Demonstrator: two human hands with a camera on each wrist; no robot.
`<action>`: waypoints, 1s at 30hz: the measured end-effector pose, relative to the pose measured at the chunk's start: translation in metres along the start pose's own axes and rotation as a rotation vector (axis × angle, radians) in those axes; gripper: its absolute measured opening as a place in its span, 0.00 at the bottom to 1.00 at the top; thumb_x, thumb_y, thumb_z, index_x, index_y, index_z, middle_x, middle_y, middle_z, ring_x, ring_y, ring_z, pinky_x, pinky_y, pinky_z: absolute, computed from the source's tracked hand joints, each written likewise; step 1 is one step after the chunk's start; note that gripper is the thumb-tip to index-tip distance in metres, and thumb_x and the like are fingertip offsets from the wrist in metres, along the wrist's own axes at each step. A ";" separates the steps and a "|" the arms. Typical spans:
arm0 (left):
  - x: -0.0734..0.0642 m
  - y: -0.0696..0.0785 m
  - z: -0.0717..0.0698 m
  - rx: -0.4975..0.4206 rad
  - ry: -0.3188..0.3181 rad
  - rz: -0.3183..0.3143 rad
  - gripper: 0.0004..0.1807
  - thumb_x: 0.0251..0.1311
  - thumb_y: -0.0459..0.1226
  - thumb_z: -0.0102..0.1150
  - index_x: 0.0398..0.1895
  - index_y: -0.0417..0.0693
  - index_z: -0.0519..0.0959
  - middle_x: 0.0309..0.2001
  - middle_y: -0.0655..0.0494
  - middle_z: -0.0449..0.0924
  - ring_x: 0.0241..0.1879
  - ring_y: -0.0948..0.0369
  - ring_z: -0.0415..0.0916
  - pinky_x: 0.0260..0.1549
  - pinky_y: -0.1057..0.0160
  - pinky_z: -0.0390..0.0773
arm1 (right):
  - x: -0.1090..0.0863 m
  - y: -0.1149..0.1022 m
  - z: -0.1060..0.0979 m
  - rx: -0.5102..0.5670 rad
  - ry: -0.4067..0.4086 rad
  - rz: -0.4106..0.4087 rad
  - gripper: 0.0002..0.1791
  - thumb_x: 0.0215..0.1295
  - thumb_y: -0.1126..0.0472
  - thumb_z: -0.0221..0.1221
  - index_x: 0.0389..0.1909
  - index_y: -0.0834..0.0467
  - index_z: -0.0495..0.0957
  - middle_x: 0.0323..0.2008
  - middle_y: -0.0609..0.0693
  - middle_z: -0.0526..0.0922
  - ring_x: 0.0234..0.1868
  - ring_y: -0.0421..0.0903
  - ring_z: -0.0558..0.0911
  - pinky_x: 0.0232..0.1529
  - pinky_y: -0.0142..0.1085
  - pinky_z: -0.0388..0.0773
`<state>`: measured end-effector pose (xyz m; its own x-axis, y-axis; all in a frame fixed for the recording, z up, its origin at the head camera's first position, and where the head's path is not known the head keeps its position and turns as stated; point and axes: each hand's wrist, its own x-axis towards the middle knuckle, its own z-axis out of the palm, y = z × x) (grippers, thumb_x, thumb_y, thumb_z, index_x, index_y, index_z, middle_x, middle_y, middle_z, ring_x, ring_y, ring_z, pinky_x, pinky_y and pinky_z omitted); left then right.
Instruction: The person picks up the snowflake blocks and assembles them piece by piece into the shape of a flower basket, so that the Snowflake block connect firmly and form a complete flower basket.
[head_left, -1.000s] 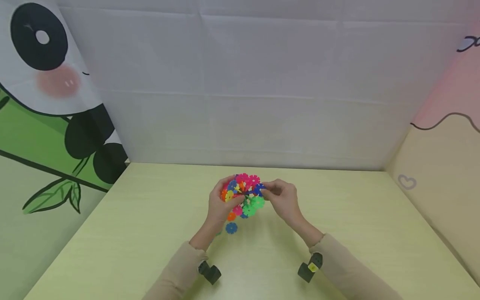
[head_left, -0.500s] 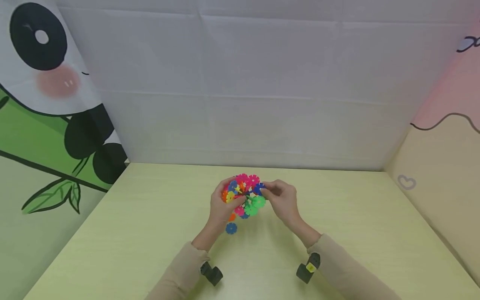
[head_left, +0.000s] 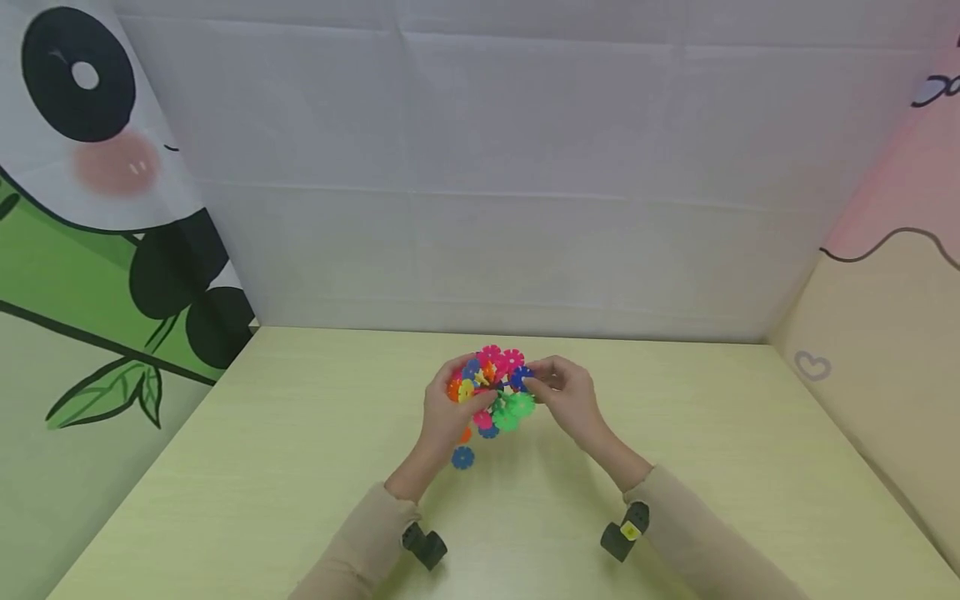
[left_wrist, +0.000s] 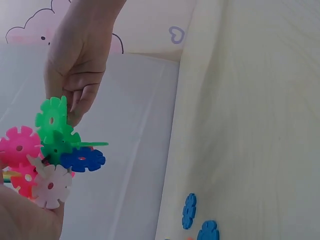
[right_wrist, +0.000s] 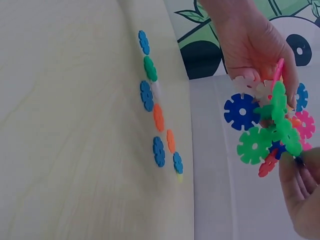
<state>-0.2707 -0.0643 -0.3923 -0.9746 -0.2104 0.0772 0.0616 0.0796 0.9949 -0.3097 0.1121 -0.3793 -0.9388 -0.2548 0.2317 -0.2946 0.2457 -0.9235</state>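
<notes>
Above the table, my left hand grips a rounded cluster of interlocking plastic snowflake discs. Its thumb lies across the near side of the cluster. The discs are pink, green, blue, orange, yellow, red and white, slotted into each other at many angles. At the cluster's right side, the fingertips of my right hand pinch a dark blue snowflake disc. In the right wrist view, that hand's thumb and fingers meet at the cluster's lower edge, and they hide most of the disc. Green discs stick out beside them.
Loose snowflake discs lie in a rough line on the pale wooden table, among them blue, green and orange ones. A white wall panel stands behind the table, with printed panels at both sides.
Both hands and the cluster have shifted very slightly to the right. The left hand keeps its grip, and the right fingertips stay on the dark blue disc.
</notes>
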 end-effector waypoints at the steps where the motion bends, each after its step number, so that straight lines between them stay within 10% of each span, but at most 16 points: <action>1: 0.001 0.000 -0.001 -0.003 0.002 -0.019 0.30 0.60 0.33 0.65 0.66 0.47 0.70 0.63 0.44 0.74 0.62 0.48 0.73 0.57 0.53 0.81 | 0.001 0.001 -0.002 0.002 -0.042 0.007 0.18 0.64 0.69 0.62 0.54 0.69 0.76 0.44 0.65 0.81 0.35 0.39 0.86 0.37 0.28 0.85; 7: 0.002 0.001 -0.008 -0.051 -0.085 -0.145 0.32 0.64 0.41 0.61 0.70 0.46 0.64 0.67 0.43 0.70 0.64 0.47 0.70 0.64 0.48 0.75 | 0.001 0.005 -0.010 0.064 -0.359 0.090 0.53 0.59 0.66 0.68 0.79 0.54 0.44 0.71 0.62 0.60 0.50 0.49 0.82 0.45 0.36 0.86; 12: 0.001 -0.002 -0.018 0.007 -0.297 -0.163 0.42 0.63 0.38 0.61 0.77 0.50 0.52 0.76 0.42 0.56 0.73 0.41 0.57 0.68 0.36 0.64 | 0.000 0.009 -0.011 0.103 -0.421 0.114 0.58 0.55 0.69 0.68 0.79 0.56 0.40 0.74 0.62 0.56 0.64 0.63 0.75 0.46 0.38 0.86; 16: -0.002 -0.001 -0.020 0.136 -0.327 -0.093 0.48 0.61 0.39 0.64 0.79 0.48 0.48 0.80 0.43 0.44 0.77 0.39 0.48 0.69 0.39 0.64 | -0.001 0.012 -0.013 0.115 -0.392 0.125 0.54 0.56 0.70 0.66 0.79 0.58 0.43 0.73 0.63 0.58 0.64 0.63 0.76 0.42 0.34 0.85; 23: -0.009 0.008 -0.017 0.281 -0.240 0.125 0.42 0.56 0.39 0.70 0.74 0.50 0.62 0.72 0.43 0.66 0.70 0.41 0.64 0.60 0.40 0.76 | -0.007 0.013 -0.017 0.127 -0.368 0.081 0.57 0.56 0.70 0.68 0.79 0.59 0.41 0.76 0.63 0.54 0.66 0.65 0.73 0.44 0.30 0.85; 30: -0.003 0.005 -0.012 0.334 -0.242 0.205 0.43 0.52 0.37 0.73 0.71 0.48 0.64 0.67 0.41 0.72 0.64 0.43 0.70 0.58 0.41 0.77 | -0.010 0.017 -0.023 0.047 -0.348 0.052 0.56 0.57 0.65 0.69 0.79 0.60 0.42 0.76 0.65 0.54 0.67 0.67 0.72 0.44 0.27 0.83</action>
<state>-0.2644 -0.0752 -0.3863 -0.9741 0.0735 0.2137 0.2248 0.4138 0.8822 -0.3094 0.1401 -0.3902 -0.8330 -0.5484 0.0737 -0.2321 0.2255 -0.9462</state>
